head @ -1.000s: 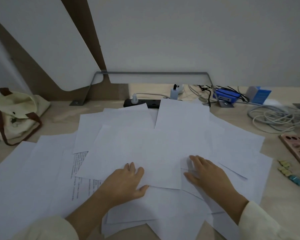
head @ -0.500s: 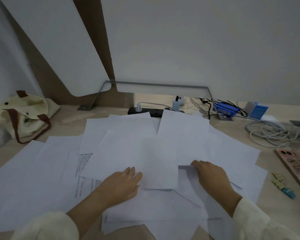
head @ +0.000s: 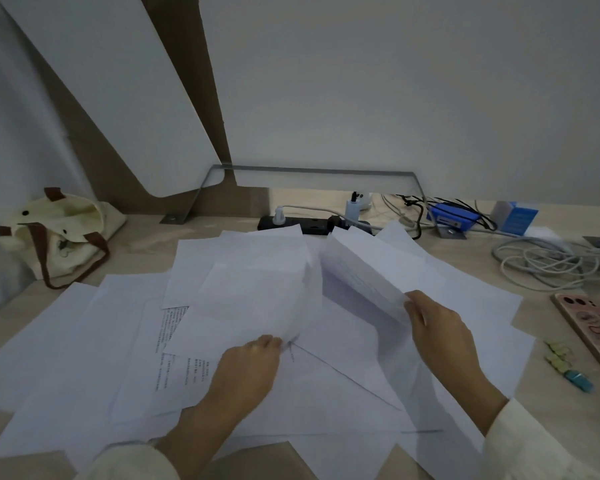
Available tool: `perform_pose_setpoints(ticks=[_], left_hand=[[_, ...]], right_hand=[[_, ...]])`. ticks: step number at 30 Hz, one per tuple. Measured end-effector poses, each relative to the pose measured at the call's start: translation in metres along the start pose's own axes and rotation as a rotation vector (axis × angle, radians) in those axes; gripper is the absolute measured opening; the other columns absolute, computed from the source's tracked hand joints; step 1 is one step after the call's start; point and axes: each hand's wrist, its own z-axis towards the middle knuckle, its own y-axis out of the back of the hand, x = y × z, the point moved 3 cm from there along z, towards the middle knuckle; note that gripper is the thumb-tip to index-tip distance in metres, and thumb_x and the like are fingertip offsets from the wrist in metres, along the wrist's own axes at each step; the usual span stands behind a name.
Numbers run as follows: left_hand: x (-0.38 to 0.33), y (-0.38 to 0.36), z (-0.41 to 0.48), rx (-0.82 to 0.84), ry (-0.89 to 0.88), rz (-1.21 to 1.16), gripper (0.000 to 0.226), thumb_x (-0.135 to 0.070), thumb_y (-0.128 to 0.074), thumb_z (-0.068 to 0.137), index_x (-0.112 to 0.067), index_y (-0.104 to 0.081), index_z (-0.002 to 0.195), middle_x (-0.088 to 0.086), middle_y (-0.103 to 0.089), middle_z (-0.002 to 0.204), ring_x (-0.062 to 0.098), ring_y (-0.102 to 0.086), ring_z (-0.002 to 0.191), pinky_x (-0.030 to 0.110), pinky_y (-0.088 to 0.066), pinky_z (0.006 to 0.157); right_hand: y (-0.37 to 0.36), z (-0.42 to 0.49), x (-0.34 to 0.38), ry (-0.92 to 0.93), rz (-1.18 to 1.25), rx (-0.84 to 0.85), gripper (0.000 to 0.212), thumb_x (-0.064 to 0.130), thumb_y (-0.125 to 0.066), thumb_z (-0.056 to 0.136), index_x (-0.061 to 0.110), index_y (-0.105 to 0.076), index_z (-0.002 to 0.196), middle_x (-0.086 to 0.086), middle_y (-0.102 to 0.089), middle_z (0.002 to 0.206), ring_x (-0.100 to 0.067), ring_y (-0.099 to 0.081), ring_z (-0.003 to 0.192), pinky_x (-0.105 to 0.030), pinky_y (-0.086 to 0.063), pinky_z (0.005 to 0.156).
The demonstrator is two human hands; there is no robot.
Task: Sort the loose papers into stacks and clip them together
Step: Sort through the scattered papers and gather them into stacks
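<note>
Several loose white sheets (head: 94,344) lie spread and overlapping across the wooden desk; one (head: 179,344) shows printed text. My right hand (head: 440,337) pinches the near corner of a sheet (head: 361,271) and holds it lifted and tilted above the pile. My left hand (head: 248,370) grips the near corner of another sheet (head: 250,306), which is raised slightly at the middle of the pile. Small yellow and blue binder clips (head: 565,363) lie on the desk (head: 548,410) to the right of the papers.
A cream tote bag (head: 58,233) sits at the far left. A black power strip (head: 291,221), blue boxes (head: 452,218) and coiled white cables (head: 548,263) line the back. A pink phone (head: 591,330) lies at the right edge. White divider panels stand behind.
Both hands went from resting flat on the pile to taking hold of sheet corners. The right hand has lifted its sheet up and to the right; the camera view tilted upward.
</note>
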Motion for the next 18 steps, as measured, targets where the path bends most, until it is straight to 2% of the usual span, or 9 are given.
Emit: perform_pose_setpoints(ticks=[1,2,3,6,8,10,12,15,18], left_hand=[[0.001,0.012,0.002,-0.047,0.128,-0.135,0.017,-0.013,-0.080,0.068,-0.013,-0.063,0.067,-0.004,-0.059,0.055,0.009,-0.052,0.041,0.016,-0.030,0.036],[0.003,0.024,0.006,-0.074,0.254,-0.294,0.014,-0.018,-0.065,0.085,-0.012,-0.062,0.072,-0.002,-0.060,0.060,0.014,-0.057,0.052,0.022,-0.036,0.045],[0.004,0.038,0.009,-0.110,0.371,-0.518,0.022,-0.022,-0.051,0.094,-0.015,-0.060,0.075,0.000,-0.060,0.065,0.019,-0.060,0.063,0.027,-0.040,0.055],[0.008,0.084,0.019,-0.238,0.576,-1.248,0.021,-0.025,-0.045,0.096,-0.030,-0.061,0.084,-0.013,-0.066,0.083,0.010,-0.062,0.079,0.024,-0.046,0.066],[0.018,0.106,0.024,-0.284,0.614,-1.551,0.019,-0.026,-0.045,0.095,-0.031,-0.063,0.098,-0.014,-0.072,0.093,0.006,-0.069,0.085,0.025,-0.056,0.068],[0.033,0.116,0.025,-0.321,0.638,-1.764,0.022,-0.024,-0.044,0.095,-0.025,-0.063,0.106,-0.010,-0.074,0.099,0.006,-0.070,0.088,0.023,-0.059,0.071],[0.049,0.116,0.022,-0.356,0.692,-1.849,0.023,-0.023,-0.043,0.095,-0.020,-0.062,0.109,-0.005,-0.073,0.102,0.006,-0.070,0.085,0.020,-0.058,0.067],[0.063,0.096,0.013,-0.334,0.791,-1.727,0.022,-0.020,-0.043,0.096,-0.018,-0.061,0.109,-0.002,-0.068,0.102,0.006,-0.070,0.077,0.018,-0.056,0.057],[0.071,0.062,0.000,-0.224,0.865,-1.591,0.028,-0.014,-0.045,0.096,-0.013,-0.057,0.121,0.004,-0.067,0.107,0.017,-0.065,0.089,0.025,-0.055,0.066]], right_hand=[[0.007,0.002,0.003,-0.014,0.079,-0.009,0.021,0.019,-0.040,0.097,0.013,-0.060,0.097,-0.001,-0.058,0.077,-0.021,-0.052,0.068,-0.028,-0.036,0.061],[0.016,0.004,0.007,-0.033,0.186,-0.014,0.020,0.019,-0.041,0.097,0.013,-0.060,0.096,-0.001,-0.060,0.078,-0.020,-0.054,0.070,-0.029,-0.037,0.061],[0.025,0.007,0.011,-0.052,0.300,-0.019,0.020,0.020,-0.041,0.097,0.014,-0.060,0.093,-0.001,-0.061,0.079,-0.017,-0.055,0.071,-0.029,-0.039,0.060],[0.053,0.018,0.024,-0.073,0.554,-0.063,0.020,0.020,-0.041,0.097,0.022,-0.060,0.089,0.008,-0.063,0.082,-0.003,-0.056,0.074,-0.021,-0.040,0.060],[0.067,0.024,0.032,-0.083,0.730,-0.105,0.021,0.019,-0.042,0.097,0.025,-0.060,0.086,0.010,-0.064,0.086,-0.001,-0.059,0.073,-0.021,-0.043,0.065],[0.075,0.027,0.037,-0.140,0.908,-0.100,0.023,0.019,-0.042,0.096,0.027,-0.060,0.085,0.013,-0.065,0.088,0.007,-0.062,0.070,-0.019,-0.045,0.066],[0.076,0.029,0.037,-0.192,0.977,-0.087,0.022,0.019,-0.042,0.097,0.027,-0.060,0.087,0.016,-0.065,0.089,0.009,-0.064,0.069,-0.018,-0.046,0.065],[0.076,0.029,0.038,-0.174,0.888,-0.086,0.020,0.016,-0.041,0.097,0.022,-0.060,0.094,0.011,-0.064,0.092,-0.003,-0.061,0.078,-0.021,-0.044,0.065],[0.077,0.031,0.041,-0.109,0.700,-0.066,0.023,0.015,-0.040,0.097,0.024,-0.059,0.088,0.009,-0.062,0.087,-0.007,-0.055,0.078,-0.022,-0.043,0.064]])
